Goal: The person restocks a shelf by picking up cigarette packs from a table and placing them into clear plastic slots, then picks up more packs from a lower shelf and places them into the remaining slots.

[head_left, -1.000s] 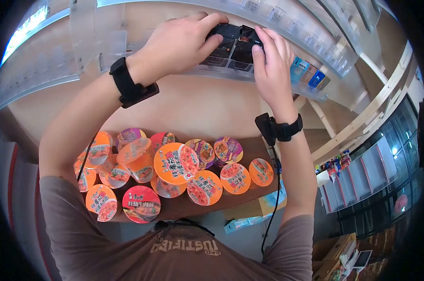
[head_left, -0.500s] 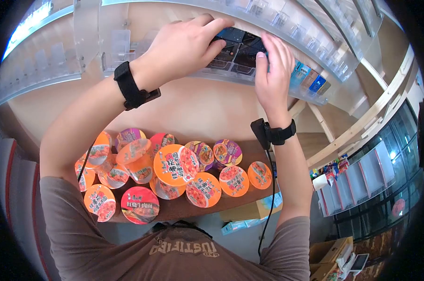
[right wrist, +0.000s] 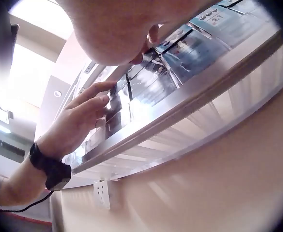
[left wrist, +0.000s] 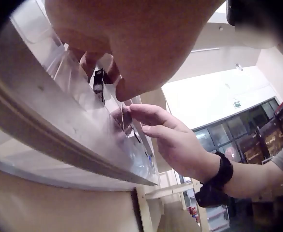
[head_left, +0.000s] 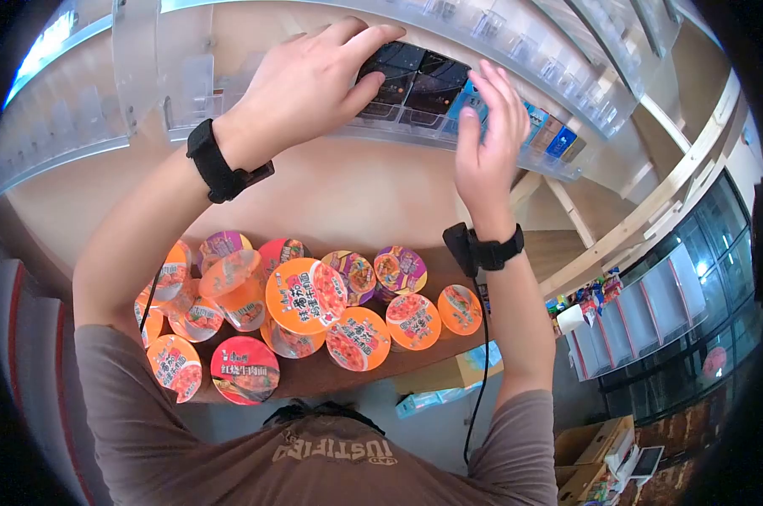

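Note:
Two shiny black boxes (head_left: 415, 78) stand side by side in a clear plastic shelf row (head_left: 381, 120) at the top of the head view. My left hand (head_left: 301, 93) holds the left end of the left black box, thumb at its front and index finger at its far edge. To the right, my right hand (head_left: 493, 135) has its fingers extended beside a light blue box (head_left: 468, 99), apart from the black boxes. In the right wrist view, the left hand (right wrist: 76, 123) shows at a dark box; the right hand's own fingertips are mostly hidden.
Several instant noodle cups (head_left: 305, 295) crowd a brown tabletop (head_left: 301, 386) below my arms. More small boxes (head_left: 560, 142) continue the row at right. Another clear shelf (head_left: 525, 55) runs just beyond the hands, and wooden beams (head_left: 634, 232) rise at right.
My right hand has drawn back rightward from the right black box, uncovering the light blue box. The right black box, earlier partly covered, now lies even with its neighbour. The left hand stays.

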The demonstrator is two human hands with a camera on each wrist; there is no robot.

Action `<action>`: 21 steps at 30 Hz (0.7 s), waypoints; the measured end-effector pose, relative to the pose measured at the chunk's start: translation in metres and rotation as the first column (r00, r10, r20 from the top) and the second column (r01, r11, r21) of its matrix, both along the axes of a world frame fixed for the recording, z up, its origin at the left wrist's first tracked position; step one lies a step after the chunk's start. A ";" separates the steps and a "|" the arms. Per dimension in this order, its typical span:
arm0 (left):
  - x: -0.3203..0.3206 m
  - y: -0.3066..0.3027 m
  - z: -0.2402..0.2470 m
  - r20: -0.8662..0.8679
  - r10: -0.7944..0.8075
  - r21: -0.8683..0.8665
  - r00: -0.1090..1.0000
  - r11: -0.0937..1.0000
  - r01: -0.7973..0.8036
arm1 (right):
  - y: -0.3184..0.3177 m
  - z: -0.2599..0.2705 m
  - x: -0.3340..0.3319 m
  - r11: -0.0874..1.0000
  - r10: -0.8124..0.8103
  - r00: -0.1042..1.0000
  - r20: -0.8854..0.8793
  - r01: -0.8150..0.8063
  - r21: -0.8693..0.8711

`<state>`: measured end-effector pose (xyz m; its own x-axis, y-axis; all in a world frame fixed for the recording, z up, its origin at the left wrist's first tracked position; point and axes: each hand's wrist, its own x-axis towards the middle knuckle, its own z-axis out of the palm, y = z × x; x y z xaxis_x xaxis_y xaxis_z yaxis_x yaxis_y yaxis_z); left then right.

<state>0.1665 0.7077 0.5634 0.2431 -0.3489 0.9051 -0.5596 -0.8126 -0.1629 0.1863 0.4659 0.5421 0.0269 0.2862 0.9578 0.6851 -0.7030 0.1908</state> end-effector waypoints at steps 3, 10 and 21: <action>-0.008 0.001 -0.002 -0.045 0.010 -0.015 0.999 1.000 -0.010 | -0.015 -0.014 -0.020 0.998 0.037 0.999 -0.018 -0.036 0.052; -0.063 -0.008 -0.020 0.061 -0.004 0.047 0.998 0.999 0.001 | -0.086 -0.104 -0.085 0.974 0.118 0.934 -0.337 -0.042 0.223; -0.183 -0.133 -0.109 -0.490 -0.260 0.171 0.832 0.908 0.384 | -0.306 -0.325 -0.233 0.577 0.492 0.652 -0.576 0.251 0.777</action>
<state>-0.0163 0.5742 0.4544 0.4308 -0.6784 0.5952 -0.8426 -0.5385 -0.0038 -0.0464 0.1594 0.2175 0.7742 -0.4460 0.4491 0.4068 -0.1930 -0.8929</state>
